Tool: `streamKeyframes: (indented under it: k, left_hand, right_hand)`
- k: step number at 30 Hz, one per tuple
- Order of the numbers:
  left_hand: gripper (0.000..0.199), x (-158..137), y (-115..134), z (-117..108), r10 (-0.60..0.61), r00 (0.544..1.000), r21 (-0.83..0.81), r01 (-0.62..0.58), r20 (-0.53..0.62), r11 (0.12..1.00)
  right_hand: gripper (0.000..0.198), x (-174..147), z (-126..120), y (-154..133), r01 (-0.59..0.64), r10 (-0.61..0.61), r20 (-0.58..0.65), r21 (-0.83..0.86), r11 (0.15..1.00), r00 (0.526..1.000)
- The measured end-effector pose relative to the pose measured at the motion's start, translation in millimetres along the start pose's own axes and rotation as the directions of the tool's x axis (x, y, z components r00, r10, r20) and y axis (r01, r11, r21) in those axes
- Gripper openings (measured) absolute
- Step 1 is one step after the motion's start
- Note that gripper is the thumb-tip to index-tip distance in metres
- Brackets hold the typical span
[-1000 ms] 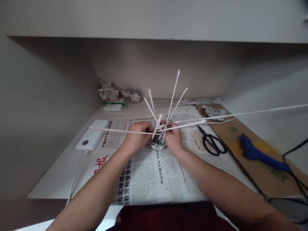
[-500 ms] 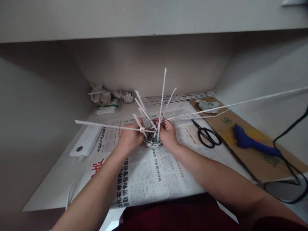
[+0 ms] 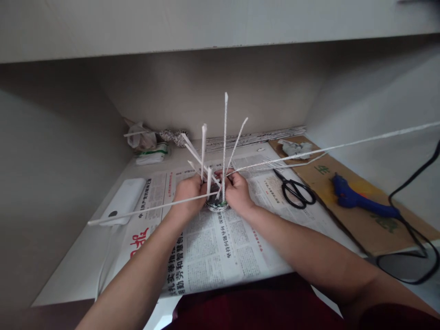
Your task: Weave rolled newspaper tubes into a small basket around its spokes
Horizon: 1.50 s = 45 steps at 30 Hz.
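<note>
A small round basket [image 3: 217, 206] woven from rolled paper sits over the newspaper, between my two hands. Several white paper sticks [image 3: 224, 137] rise from it at different angles, and one long stick points left across my wrist. My left hand [image 3: 189, 192] is closed on the basket's left side, its fingertips partly hidden by the sticks. On the right side, my right hand [image 3: 239, 190] pinches the rim where a long white paper strand [image 3: 292, 158] leaves toward the right. The far side of the basket is hidden by my fingers.
Black scissors [image 3: 297, 192] lie right of my hand on the newspaper [image 3: 206, 256]. A blue glue gun [image 3: 360, 199] with a black cord rests on cardboard [image 3: 333, 183]. A white power bank [image 3: 125, 199] lies left. Rolled paper sticks [image 3: 254, 140] line the back wall.
The basket has turned in my hands: the long left stick now points lower, and the upright sticks have shifted left. Both hands keep their hold. The view has moved slightly.
</note>
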<state>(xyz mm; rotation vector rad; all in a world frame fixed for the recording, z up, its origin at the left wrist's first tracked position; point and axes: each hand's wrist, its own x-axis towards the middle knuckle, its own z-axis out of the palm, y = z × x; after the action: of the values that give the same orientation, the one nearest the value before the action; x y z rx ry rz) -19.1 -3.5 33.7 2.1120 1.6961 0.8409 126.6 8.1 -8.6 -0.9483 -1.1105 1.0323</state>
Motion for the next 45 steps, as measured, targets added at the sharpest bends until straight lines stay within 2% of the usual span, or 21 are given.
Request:
streamKeyframes:
  k: [3, 7, 10, 14, 18, 20, 24, 31, 37, 45]
  left_hand:
    - [0.018, -0.1, 0.2, 2.4, 0.028, 0.999, 0.102, -0.025, -0.020, 0.994]
    - [0.019, 0.5, 0.0, 5.9, 0.042, 0.996, -0.018, -0.043, -0.074, 0.999]
    - [0.016, 0.6, 2.2, 5.7, 0.069, 0.995, -0.089, -0.074, -0.066, 0.993]
    - [0.013, 0.8, 3.5, 5.3, 0.091, 0.994, -0.110, -0.097, -0.052, 0.989]
    - [0.016, 1.9, -0.2, 7.0, 0.126, 0.991, -0.171, -0.133, -0.049, 0.976]
    - [0.018, 2.8, -1.6, 7.1, 0.141, 0.989, -0.150, -0.147, -0.050, 0.978]
    - [0.013, 3.4, -1.5, 6.3, 0.127, 0.991, -0.059, -0.129, -0.041, 0.990]
    - [0.010, 0.2, 2.4, 8.5, 0.111, 0.987, -0.144, -0.127, -0.115, 0.981]
    - [0.014, -1.0, 0.0, 8.4, 0.054, 0.997, -0.103, -0.060, -0.061, 0.993]
    - [0.016, -1.2, -1.6, 7.6, 0.093, 0.995, -0.076, -0.095, -0.024, 0.993]
  right_hand:
    - [0.012, 0.4, -0.1, 2.4, -0.003, 0.003, 0.004, 0.024, 1.000, 1.000]
    - [0.011, 1.0, -0.2, 3.4, -0.006, 0.007, -0.020, 0.031, 1.000, 1.000]
    - [0.011, -0.4, 0.7, 0.5, -0.043, 0.045, -0.032, 0.066, 0.997, 0.998]
    - [0.015, -2.9, 2.4, -2.6, -0.090, 0.093, -0.027, 0.100, 0.991, 0.995]
    - [0.014, -2.2, 2.0, 1.4, -0.140, 0.141, -0.012, 0.048, 0.989, 0.990]
    - [0.014, -1.1, 1.0, 3.7, -0.164, 0.163, 0.020, 0.028, 0.986, 0.986]
    - [0.019, -0.5, -0.3, 3.8, -0.210, 0.207, 0.055, 0.042, 0.977, 0.977]
    - [0.014, -2.1, 0.5, 4.1, -0.240, 0.232, 0.099, 0.082, 0.967, 0.968]
    - [0.013, -2.6, 2.6, 0.1, -0.267, 0.254, 0.089, 0.195, 0.944, 0.963]
    - [0.014, -2.6, 4.4, -4.1, -0.255, 0.250, 0.053, 0.241, 0.936, 0.967]
